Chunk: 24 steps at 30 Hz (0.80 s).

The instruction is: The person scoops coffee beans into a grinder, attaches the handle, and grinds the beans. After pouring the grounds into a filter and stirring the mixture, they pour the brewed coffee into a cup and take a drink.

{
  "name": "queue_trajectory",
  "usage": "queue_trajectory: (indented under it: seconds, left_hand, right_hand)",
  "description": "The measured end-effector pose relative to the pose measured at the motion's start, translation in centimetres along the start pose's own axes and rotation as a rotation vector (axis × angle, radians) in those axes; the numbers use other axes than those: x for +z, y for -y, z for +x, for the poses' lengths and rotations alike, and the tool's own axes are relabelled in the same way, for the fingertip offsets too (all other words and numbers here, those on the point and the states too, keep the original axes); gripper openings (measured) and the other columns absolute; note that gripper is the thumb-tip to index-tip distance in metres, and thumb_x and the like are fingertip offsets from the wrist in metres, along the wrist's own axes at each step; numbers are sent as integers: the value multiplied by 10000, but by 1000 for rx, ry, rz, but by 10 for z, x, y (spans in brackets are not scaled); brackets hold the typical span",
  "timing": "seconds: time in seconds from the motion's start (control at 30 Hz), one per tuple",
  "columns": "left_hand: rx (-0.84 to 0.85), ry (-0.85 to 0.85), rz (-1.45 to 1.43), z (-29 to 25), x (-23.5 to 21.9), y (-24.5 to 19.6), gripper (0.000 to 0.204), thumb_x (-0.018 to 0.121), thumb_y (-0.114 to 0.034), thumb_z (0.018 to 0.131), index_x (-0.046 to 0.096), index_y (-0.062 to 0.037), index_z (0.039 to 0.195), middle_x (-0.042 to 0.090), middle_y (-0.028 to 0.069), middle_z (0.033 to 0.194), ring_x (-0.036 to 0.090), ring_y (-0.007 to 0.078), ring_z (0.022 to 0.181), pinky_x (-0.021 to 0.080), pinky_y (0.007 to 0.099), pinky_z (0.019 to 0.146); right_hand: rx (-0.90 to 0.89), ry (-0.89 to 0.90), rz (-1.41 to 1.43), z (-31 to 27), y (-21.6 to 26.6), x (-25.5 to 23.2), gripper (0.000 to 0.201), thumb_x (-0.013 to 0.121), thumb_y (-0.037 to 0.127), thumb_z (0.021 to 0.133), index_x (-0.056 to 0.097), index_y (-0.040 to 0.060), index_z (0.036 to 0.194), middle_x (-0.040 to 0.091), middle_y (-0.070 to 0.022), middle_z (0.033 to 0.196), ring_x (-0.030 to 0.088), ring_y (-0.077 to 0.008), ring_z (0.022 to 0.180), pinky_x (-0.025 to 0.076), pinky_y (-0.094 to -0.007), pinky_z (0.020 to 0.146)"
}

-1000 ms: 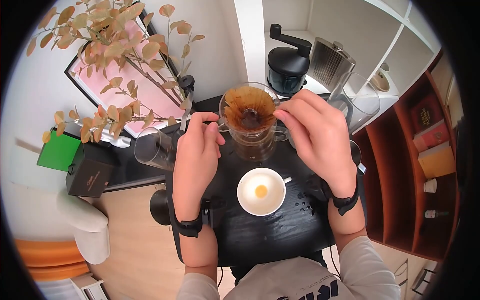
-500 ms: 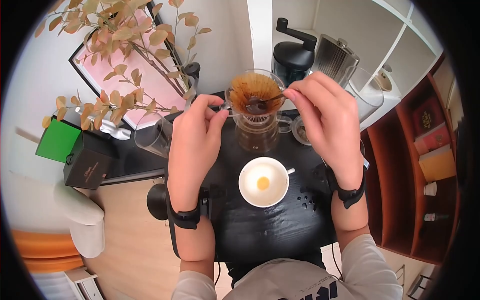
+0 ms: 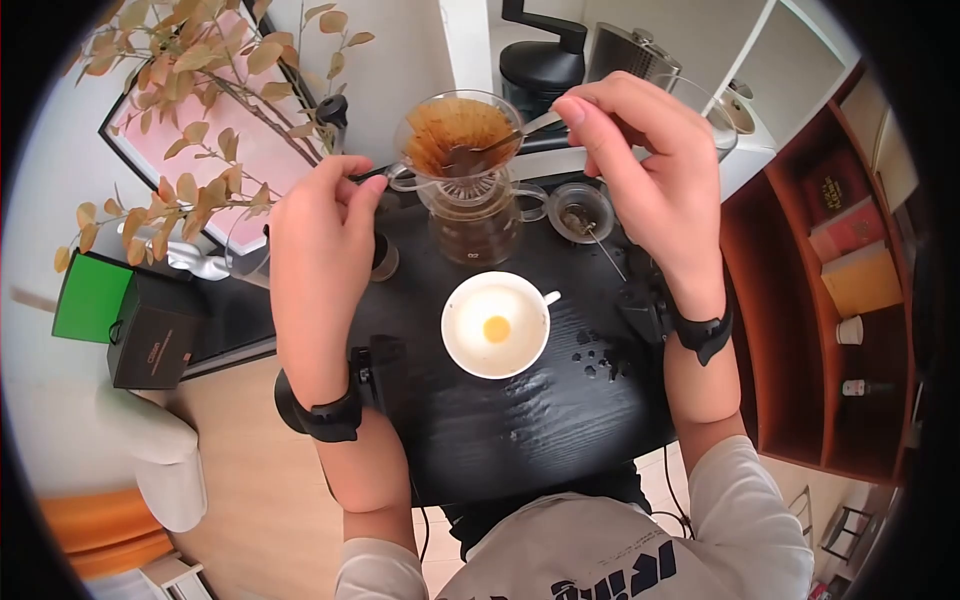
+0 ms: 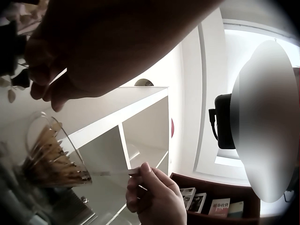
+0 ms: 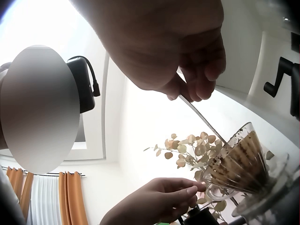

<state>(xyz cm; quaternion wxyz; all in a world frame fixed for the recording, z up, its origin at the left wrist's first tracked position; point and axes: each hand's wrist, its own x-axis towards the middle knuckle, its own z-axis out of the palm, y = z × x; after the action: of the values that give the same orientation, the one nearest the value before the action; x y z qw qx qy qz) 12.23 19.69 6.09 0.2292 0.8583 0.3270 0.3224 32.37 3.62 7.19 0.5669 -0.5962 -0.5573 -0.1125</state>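
My right hand (image 3: 655,165) pinches the end of a thin spoon (image 3: 543,122) between thumb and fingers. The spoon slants down into the brown-stained paper filter (image 3: 440,135), its tip among dark wet coffee grounds (image 3: 465,158). This filter lines a clear glass dripper (image 5: 251,129), which stands on a glass coffee server (image 3: 475,235). My left hand (image 3: 325,240) pinches at the dripper's small glass handle (image 3: 400,178), on the left side. In the right wrist view, the left thumb and forefinger (image 5: 190,187) come together right at that handle.
A white cup (image 3: 460,350) with a yellow spot inside stands nearer me on the black table (image 3: 500,440). To the right is a small round dish (image 3: 583,210) with dark contents; water drops (image 3: 600,362) lie nearby. Behind stands a black hand grinder (image 3: 540,75).
My right hand has risen up and away from the filter, and more of the spoon's handle shows. The left hand stays at the dripper's handle while the head view shifts.
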Motion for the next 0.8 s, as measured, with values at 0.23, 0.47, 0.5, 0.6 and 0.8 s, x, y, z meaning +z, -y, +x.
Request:
queue_trajectory:
  seconds: [0.23, 0.47, 0.5, 0.6, 0.8]
  left_hand:
    - [-28, 35, 47, 0, 0, 0, 225, 740, -143, 990, 761, 28, 1136, 707, 56, 804, 610, 100, 706, 509, 277, 685]
    - [152, -66, 97, -3, 10, 7, 218, 788, -117, 936, 771, 23, 1102, 719, 102, 789, 637, 156, 668, 523, 312, 659]
    - [178, -76, 107, -2, 11, 8, 213, 799, -91, 918, 769, 24, 1095, 701, 93, 769, 615, 146, 649, 514, 311, 643]
    - [220, -90, 102, -2, 13, 7, 213, 798, -79, 913, 768, 26, 1097, 693, 92, 764, 598, 141, 633, 506, 311, 632]
    - [243, -101, 87, -2, 14, 3, 245, 796, -70, 909, 772, 24, 1134, 685, 106, 766, 604, 169, 630, 512, 320, 635]
  right_hand:
    - [6, 85, -44, -6, -8, -7, 115, 744, 86, 948, 751, -25, 975, 696, -123, 798, 644, -257, 656, 489, -339, 600]
    - [-42, 170, -225, -3, 4, -22, 90, 747, 68, 921, 751, -21, 931, 684, -115, 787, 622, -249, 632, 479, -334, 581]
    - [-49, 143, -224, -3, 5, -22, 83, 746, 61, 917, 752, -20, 930, 680, -112, 782, 616, -247, 625, 473, -333, 573]
    - [-85, 96, -221, -3, 6, -20, 79, 759, 58, 909, 753, -18, 932, 664, -102, 770, 607, -242, 617, 459, -333, 559]
    - [-91, 66, -284, -5, 2, -9, 70, 771, 73, 910, 765, 5, 925, 645, -109, 770, 619, -279, 612, 472, -379, 566]
